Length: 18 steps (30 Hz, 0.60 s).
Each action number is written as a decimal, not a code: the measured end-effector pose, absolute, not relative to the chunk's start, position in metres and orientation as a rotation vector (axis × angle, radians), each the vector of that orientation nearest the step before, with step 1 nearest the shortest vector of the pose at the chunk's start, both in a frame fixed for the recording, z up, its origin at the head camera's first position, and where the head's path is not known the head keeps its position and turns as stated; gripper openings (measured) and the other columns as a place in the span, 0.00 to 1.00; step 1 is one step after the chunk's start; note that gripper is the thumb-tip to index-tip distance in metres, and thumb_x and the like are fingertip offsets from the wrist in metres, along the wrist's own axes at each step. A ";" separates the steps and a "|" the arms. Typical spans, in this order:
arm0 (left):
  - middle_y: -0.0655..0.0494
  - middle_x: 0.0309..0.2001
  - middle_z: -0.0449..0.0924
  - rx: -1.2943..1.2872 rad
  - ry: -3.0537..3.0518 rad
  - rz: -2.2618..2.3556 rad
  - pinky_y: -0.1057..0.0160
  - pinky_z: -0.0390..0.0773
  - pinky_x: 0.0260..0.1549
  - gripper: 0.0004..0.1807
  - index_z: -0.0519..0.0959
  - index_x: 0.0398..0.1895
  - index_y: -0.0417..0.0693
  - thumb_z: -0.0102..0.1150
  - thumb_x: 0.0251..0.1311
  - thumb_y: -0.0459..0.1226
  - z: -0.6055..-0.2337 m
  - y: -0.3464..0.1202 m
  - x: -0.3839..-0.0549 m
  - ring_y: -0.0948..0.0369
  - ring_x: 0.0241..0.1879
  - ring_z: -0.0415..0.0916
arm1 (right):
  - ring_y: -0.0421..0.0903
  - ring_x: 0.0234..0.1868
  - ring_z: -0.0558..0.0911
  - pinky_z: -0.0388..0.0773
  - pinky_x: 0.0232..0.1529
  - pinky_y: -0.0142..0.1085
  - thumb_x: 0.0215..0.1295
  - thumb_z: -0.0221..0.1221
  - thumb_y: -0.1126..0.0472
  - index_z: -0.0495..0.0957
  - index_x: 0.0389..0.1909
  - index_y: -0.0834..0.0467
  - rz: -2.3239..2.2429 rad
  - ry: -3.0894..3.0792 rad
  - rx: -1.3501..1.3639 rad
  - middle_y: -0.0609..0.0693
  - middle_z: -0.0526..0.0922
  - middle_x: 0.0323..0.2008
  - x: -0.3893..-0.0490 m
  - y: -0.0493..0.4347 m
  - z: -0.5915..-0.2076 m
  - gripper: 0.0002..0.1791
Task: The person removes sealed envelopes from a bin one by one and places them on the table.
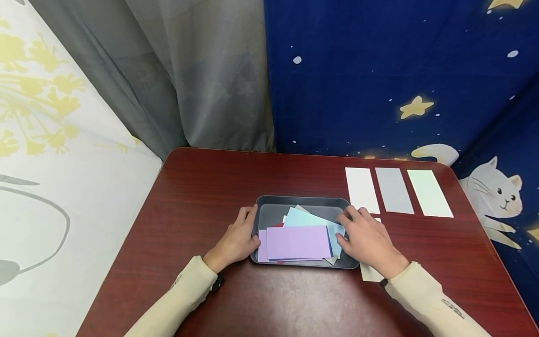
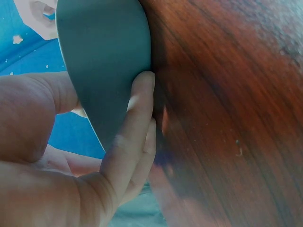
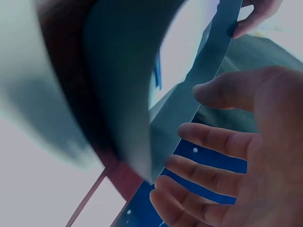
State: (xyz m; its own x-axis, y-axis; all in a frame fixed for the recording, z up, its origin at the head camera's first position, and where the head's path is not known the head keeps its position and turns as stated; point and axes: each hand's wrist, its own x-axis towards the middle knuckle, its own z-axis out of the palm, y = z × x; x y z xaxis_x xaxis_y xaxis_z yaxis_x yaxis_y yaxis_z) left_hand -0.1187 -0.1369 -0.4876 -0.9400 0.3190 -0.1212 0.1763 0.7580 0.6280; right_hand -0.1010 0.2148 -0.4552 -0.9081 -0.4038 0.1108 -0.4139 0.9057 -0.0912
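A dark grey tray [image 1: 271, 213] lies on the table with several coloured paper cards in it. Lilac cards [image 1: 296, 242] are uppermost at the front, over a light blue card [image 1: 309, 219]; bits of red, dark blue and off-white show beneath. My left hand [image 1: 237, 238] grips the tray's left end, thumb over the rim and fingers against the outer wall [image 2: 104, 56]. At the right end, my right hand [image 1: 368, 236] hovers by the rim with relaxed, spread fingers [image 3: 213, 175] and nothing held between them.
On the brown-red table [image 1: 202, 187], a white card [image 1: 363, 189], a grey card [image 1: 394, 189] and a pale green card [image 1: 429, 193] lie in a row at the back right. A cream card [image 1: 371, 274] is partly hidden under my right hand. Curtains [image 1: 227, 70] hang behind the table.
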 end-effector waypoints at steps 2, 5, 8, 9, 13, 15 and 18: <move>0.42 0.78 0.61 0.389 2.734 0.946 0.56 0.77 0.35 0.49 0.54 0.88 0.33 0.65 0.65 0.27 -0.488 -0.137 -0.119 0.54 0.30 0.74 | 0.57 0.43 0.79 0.82 0.31 0.45 0.63 0.75 0.56 0.88 0.53 0.61 0.158 -2.952 0.681 0.59 0.83 0.50 -0.103 0.210 -0.457 0.20; 0.42 0.78 0.61 0.384 2.730 0.951 0.56 0.76 0.34 0.49 0.54 0.88 0.33 0.65 0.65 0.27 -0.488 -0.137 -0.119 0.54 0.30 0.74 | 0.57 0.43 0.79 0.82 0.32 0.45 0.63 0.76 0.56 0.88 0.53 0.61 0.149 -2.928 0.730 0.59 0.83 0.49 -0.106 0.203 -0.460 0.20; 0.42 0.78 0.61 0.386 2.731 0.951 0.56 0.76 0.34 0.49 0.54 0.88 0.33 0.65 0.65 0.27 -0.487 -0.137 -0.119 0.54 0.30 0.74 | 0.57 0.44 0.80 0.82 0.34 0.46 0.63 0.76 0.56 0.88 0.53 0.61 0.149 -2.929 0.763 0.59 0.84 0.50 -0.109 0.197 -0.462 0.20; 0.42 0.78 0.61 0.387 2.731 0.951 0.56 0.76 0.34 0.49 0.54 0.88 0.33 0.64 0.65 0.27 -0.487 -0.137 -0.119 0.54 0.30 0.74 | 0.57 0.44 0.80 0.83 0.35 0.46 0.63 0.76 0.56 0.88 0.53 0.62 0.147 -2.930 0.775 0.60 0.85 0.50 -0.109 0.195 -0.462 0.21; 0.42 0.78 0.61 0.389 2.738 0.946 0.55 0.76 0.34 0.49 0.54 0.88 0.33 0.64 0.65 0.27 -0.488 -0.137 -0.119 0.54 0.30 0.74 | 0.58 0.44 0.81 0.84 0.39 0.48 0.63 0.76 0.57 0.88 0.53 0.62 0.131 -2.922 0.831 0.59 0.87 0.51 -0.112 0.186 -0.462 0.20; 0.42 0.78 0.62 0.388 2.737 0.949 0.56 0.76 0.34 0.49 0.54 0.88 0.33 0.64 0.65 0.27 -0.488 -0.137 -0.119 0.54 0.30 0.74 | 0.58 0.44 0.81 0.84 0.42 0.48 0.63 0.76 0.57 0.88 0.53 0.62 0.118 -2.918 0.864 0.59 0.88 0.51 -0.114 0.182 -0.461 0.20; 0.42 0.78 0.62 0.390 2.734 0.954 0.56 0.77 0.34 0.49 0.54 0.88 0.33 0.64 0.65 0.27 -0.488 -0.137 -0.119 0.54 0.30 0.74 | 0.57 0.44 0.82 0.83 0.46 0.49 0.63 0.76 0.57 0.88 0.53 0.61 0.106 -2.913 0.913 0.57 0.88 0.50 -0.116 0.175 -0.461 0.20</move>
State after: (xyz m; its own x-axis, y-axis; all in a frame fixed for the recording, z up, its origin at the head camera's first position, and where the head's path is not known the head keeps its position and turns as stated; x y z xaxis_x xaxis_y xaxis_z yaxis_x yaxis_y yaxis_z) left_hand -0.1191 -0.1371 -0.4885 -0.9408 0.3178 -0.1179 0.1755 0.7542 0.6328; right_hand -0.1156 0.1750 -0.4612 -0.8178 -0.5661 0.1037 -0.5721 0.8192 -0.0402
